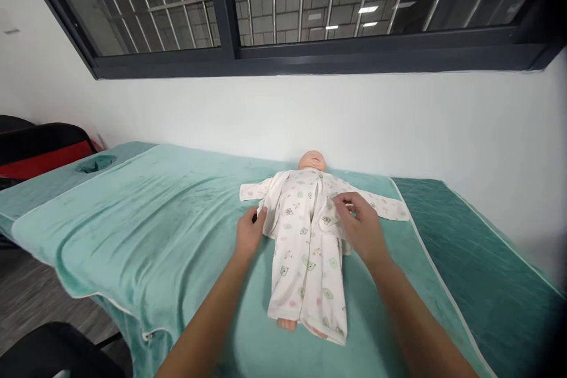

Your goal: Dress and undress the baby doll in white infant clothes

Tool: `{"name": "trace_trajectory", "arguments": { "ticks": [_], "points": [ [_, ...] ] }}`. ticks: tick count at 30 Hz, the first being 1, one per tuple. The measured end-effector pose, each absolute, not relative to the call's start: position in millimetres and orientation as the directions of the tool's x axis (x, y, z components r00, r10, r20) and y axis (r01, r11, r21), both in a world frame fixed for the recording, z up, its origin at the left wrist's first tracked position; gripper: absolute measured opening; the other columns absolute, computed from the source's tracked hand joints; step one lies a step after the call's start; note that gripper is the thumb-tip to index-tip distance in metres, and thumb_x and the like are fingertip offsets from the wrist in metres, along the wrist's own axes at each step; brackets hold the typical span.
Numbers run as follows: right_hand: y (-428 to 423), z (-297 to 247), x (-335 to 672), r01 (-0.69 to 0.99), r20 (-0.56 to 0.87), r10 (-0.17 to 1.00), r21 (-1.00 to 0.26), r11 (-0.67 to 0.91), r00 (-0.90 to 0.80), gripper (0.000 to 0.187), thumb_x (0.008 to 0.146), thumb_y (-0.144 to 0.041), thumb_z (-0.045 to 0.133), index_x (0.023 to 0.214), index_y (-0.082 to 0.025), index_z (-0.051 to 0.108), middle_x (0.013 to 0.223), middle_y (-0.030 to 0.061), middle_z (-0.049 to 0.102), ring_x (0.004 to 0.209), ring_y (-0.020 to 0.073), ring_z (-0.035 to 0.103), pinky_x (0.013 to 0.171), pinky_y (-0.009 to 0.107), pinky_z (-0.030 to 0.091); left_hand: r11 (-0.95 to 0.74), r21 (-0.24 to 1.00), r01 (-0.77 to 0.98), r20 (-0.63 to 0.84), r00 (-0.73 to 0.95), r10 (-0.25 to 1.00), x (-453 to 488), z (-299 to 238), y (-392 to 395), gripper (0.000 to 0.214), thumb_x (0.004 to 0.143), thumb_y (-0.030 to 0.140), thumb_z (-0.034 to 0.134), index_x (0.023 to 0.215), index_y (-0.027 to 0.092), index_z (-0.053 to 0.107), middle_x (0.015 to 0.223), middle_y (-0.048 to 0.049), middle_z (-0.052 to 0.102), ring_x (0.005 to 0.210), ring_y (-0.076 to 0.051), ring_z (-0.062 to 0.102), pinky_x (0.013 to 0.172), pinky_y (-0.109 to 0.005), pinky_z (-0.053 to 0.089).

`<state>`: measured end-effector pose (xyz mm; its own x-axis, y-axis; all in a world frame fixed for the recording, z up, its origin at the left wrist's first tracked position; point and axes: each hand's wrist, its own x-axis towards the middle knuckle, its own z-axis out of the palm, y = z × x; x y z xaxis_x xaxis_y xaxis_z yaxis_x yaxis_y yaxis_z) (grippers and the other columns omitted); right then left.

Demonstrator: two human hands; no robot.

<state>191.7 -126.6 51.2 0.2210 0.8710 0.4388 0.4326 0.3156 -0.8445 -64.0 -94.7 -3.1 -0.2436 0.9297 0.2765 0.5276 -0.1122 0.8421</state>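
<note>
A baby doll (312, 159) lies on its back in the head view, dressed in white printed clothes. It wears a long-sleeved baby top (325, 215) with the sleeves spread to both sides, and trousers (287, 283) that reach almost to the feet. The toes of one foot show below a trouser hem. My left hand (248, 233) is closed at the top's left side edge, thumb and fingers pinching the cloth. On the other side, my right hand (359, 225) pinches the top's front edge near the chest. The exact fingertip contact is partly hidden.
A light green blanket (133, 207) with some wrinkles covers the bed, and a darker green cover (469, 260) shows at right. A white wall (199, 112) and barred window stand behind. Black and red chairs (44, 153) are at left, with a black seat (57, 348) at lower left.
</note>
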Motion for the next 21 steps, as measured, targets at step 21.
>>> {"name": "trace_trajectory", "arguments": {
  "ticks": [21],
  "points": [
    [-17.4,40.4,189.1,0.366,0.141,0.919,-0.931,-0.004,0.368,0.019,0.085,-0.040,0.057,0.090,-0.025,0.067,0.095,0.0012,0.070,0.085,0.0196,0.062,0.078,0.032,0.042,-0.256,0.888,0.381,0.333,-0.149,0.931,-7.4,41.4,-12.5,0.024,0.094,0.035,0.048,0.103,0.023,0.067,0.107,-0.0039,0.073,0.102,-0.019,0.066,0.090,-0.033,0.048]
  ]
}}
